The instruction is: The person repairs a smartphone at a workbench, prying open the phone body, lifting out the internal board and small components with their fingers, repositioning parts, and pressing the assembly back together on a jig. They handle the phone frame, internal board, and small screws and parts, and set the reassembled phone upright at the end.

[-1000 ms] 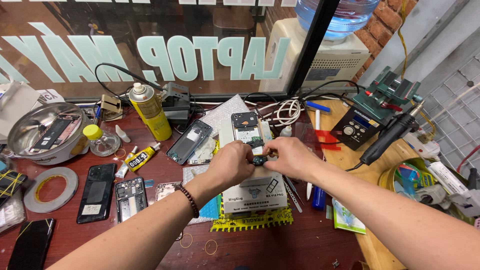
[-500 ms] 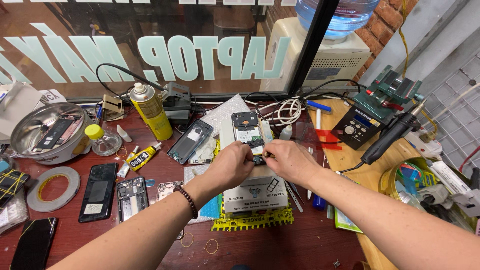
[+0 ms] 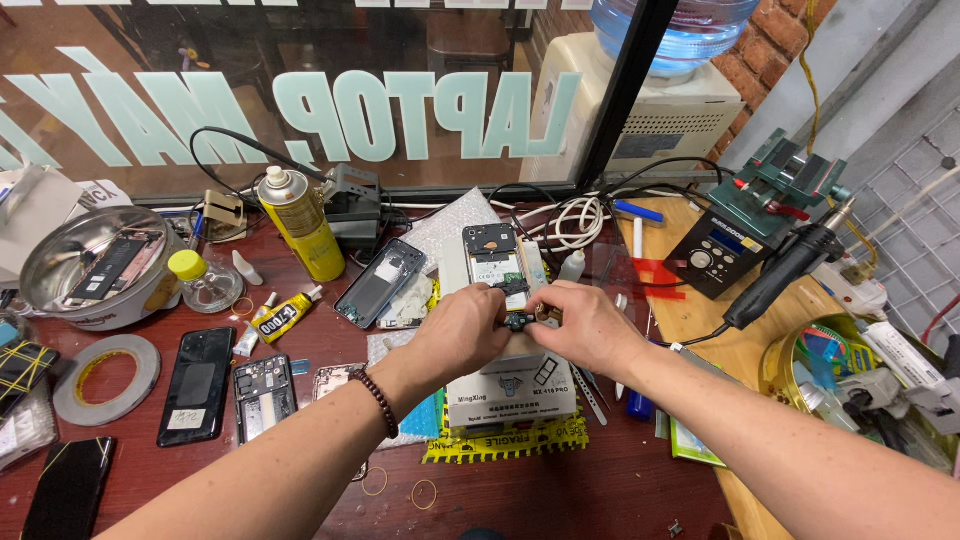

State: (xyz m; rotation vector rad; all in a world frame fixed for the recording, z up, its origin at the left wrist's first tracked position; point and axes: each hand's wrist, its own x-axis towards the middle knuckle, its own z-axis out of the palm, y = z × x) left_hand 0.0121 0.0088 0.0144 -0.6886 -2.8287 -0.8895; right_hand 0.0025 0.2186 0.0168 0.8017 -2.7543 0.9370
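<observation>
Both hands meet over the middle of the bench. My left hand and my right hand pinch a small dark electronic part between their fingertips. Just behind them lies an opened phone with its inner boards showing, resting on a white block. Below the hands sits a white cardboard box on a yellow-edged mat. A beaded bracelet circles my left wrist.
A yellow spray can, a glue tube, a metal bowl with a phone part, a tape roll and several dismantled phones lie left. A hot-air station with its handpiece stands right. Glass window behind.
The hands have shifted very slightly on the small part; they stay together over the opened phone. Nothing else has moved.
</observation>
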